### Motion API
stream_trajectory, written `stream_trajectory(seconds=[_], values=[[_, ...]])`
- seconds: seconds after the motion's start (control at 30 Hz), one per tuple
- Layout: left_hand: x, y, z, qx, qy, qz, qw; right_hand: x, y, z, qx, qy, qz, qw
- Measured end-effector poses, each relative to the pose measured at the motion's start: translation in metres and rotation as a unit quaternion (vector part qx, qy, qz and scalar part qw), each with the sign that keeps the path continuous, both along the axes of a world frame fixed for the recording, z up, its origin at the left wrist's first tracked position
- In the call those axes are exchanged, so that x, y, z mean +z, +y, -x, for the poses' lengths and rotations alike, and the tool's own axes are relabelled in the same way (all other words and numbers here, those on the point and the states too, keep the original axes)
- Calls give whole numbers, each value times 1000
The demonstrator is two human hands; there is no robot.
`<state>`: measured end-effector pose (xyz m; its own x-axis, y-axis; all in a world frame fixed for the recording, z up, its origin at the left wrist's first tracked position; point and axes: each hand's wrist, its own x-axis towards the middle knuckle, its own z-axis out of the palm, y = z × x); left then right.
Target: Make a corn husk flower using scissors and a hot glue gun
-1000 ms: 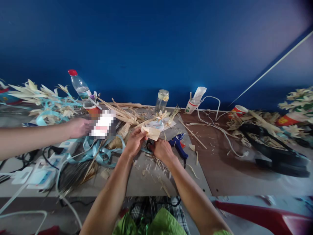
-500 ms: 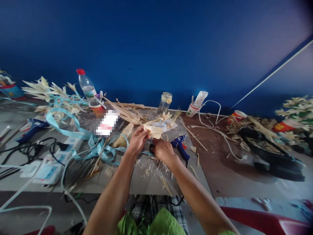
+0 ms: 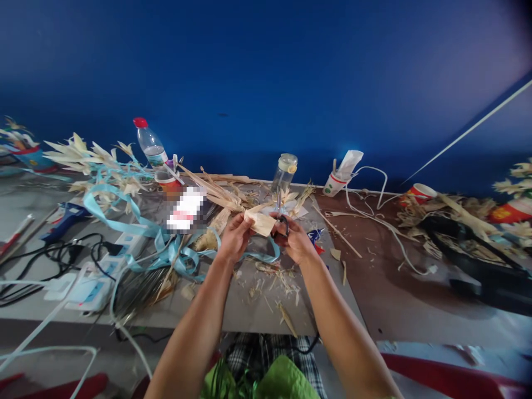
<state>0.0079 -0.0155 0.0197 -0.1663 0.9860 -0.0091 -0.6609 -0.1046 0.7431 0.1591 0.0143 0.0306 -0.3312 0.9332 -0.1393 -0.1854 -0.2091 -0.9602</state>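
Observation:
My left hand (image 3: 236, 239) pinches a pale, flat piece of dried husk (image 3: 262, 223) by its left end. My right hand (image 3: 296, 241) is closed on a pair of scissors (image 3: 282, 225) with dark handles. The blades point up and away from me, just right of the husk. Beneath both hands, light blue ribbon (image 3: 270, 256) curls over the grey board, among small husk scraps (image 3: 286, 282). Past my right hand lies a blue glue gun (image 3: 315, 236), partly hidden by that hand.
On the left are a white power strip (image 3: 93, 288), tangled black cables (image 3: 41, 260) and another glue gun (image 3: 66, 221). Behind stand a red-capped bottle (image 3: 152, 145), a clear jar (image 3: 285, 172) and a paper cup (image 3: 333, 184). A black object (image 3: 477, 260) lies on the right.
My right hand has risen and turned, bringing the scissors upright beside the husk. My left hand keeps its hold on the husk. The view has shifted slightly left.

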Motion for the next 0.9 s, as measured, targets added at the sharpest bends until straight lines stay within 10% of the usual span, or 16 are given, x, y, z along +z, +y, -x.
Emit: stream_trajectory(seconds=[0.37, 0.9], values=[[-14, 5, 5, 6, 126, 37, 991, -2, -4, 2, -42, 39, -52, 997], [-11, 4, -11, -68, 11, 38, 997, -14, -8, 22, -113, 44, -126, 984]])
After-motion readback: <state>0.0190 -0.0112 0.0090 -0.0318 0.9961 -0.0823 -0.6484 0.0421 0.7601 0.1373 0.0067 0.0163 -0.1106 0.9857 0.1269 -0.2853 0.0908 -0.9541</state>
